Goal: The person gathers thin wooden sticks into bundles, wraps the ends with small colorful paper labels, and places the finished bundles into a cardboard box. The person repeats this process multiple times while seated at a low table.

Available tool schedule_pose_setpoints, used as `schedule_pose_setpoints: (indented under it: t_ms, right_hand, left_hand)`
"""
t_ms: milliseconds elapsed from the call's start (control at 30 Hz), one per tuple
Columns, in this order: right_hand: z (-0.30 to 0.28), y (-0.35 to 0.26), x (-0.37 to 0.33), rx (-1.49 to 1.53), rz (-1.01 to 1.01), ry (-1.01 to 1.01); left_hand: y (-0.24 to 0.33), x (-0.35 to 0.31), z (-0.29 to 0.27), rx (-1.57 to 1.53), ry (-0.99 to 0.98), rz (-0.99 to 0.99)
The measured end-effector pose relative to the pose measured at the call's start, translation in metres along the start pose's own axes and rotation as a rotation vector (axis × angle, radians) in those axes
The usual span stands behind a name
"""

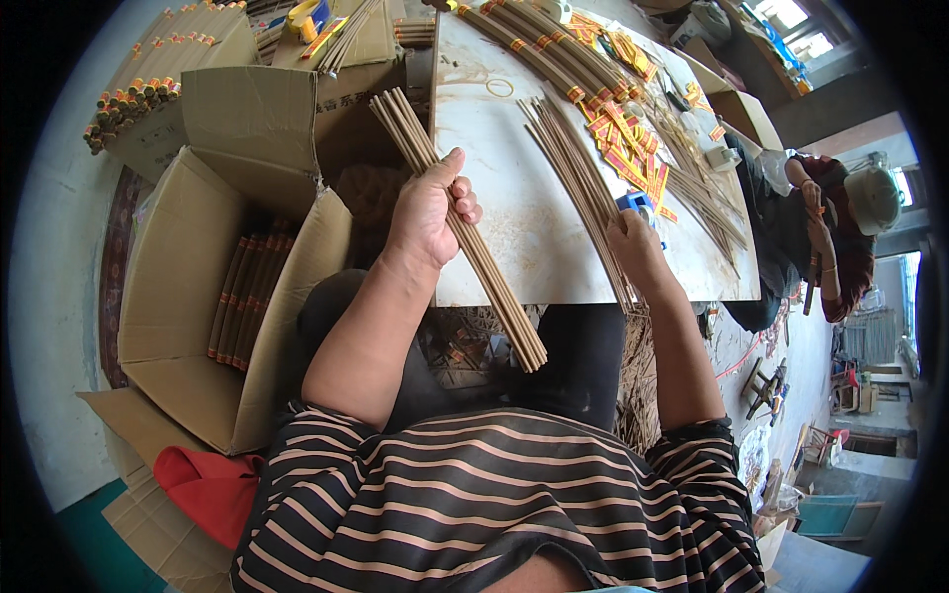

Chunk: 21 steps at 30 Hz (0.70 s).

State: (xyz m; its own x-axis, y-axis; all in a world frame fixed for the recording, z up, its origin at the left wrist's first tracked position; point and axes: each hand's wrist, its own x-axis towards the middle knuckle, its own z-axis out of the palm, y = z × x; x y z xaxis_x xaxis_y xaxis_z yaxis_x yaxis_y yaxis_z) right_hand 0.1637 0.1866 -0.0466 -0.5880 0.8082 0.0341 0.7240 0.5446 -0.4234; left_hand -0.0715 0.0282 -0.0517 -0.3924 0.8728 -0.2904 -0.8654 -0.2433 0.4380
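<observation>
A bundle of thin brown incense sticks is gripped in my left hand. It slants from the table's left edge down over my lap. My right hand rests at the table's near right side with its fingers curled in. Right by its fingertips is a small blue object, perhaps a tape dispenser; whatever the fingers hold is hidden. Loose sticks lie in a long row just left of that hand. Beyond it are scattered red and yellow paper labels.
Banded stick bundles lie at the back of the white table, near a rubber band. An open cardboard box at left holds dark wrapped bundles. More bundles are stacked far left. Another person works at right.
</observation>
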Motion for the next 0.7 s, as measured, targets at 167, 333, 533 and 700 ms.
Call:
schedule_pose_setpoints:
  t_ms: [167,333,533,700]
  right_hand:
    - [-0.026,-0.051,-0.02,0.632,0.209,-0.31]
    - [-0.028,-0.098,-0.054,1.131,0.246,-0.608]
    - [-0.01,-0.118,-0.06,0.852,0.195,-0.59]
    - [0.016,-0.124,-0.062,0.211,-0.301,-0.082]
  left_hand:
    - [-0.005,0.007,-0.009,0.037,-0.048,0.02]
    - [-0.012,0.004,0.001,-0.058,-0.153,-0.028]
    - [-0.012,0.0,0.0,-0.035,-0.204,0.026]
    - [-0.01,-0.001,0.003,-0.004,-0.18,0.092]
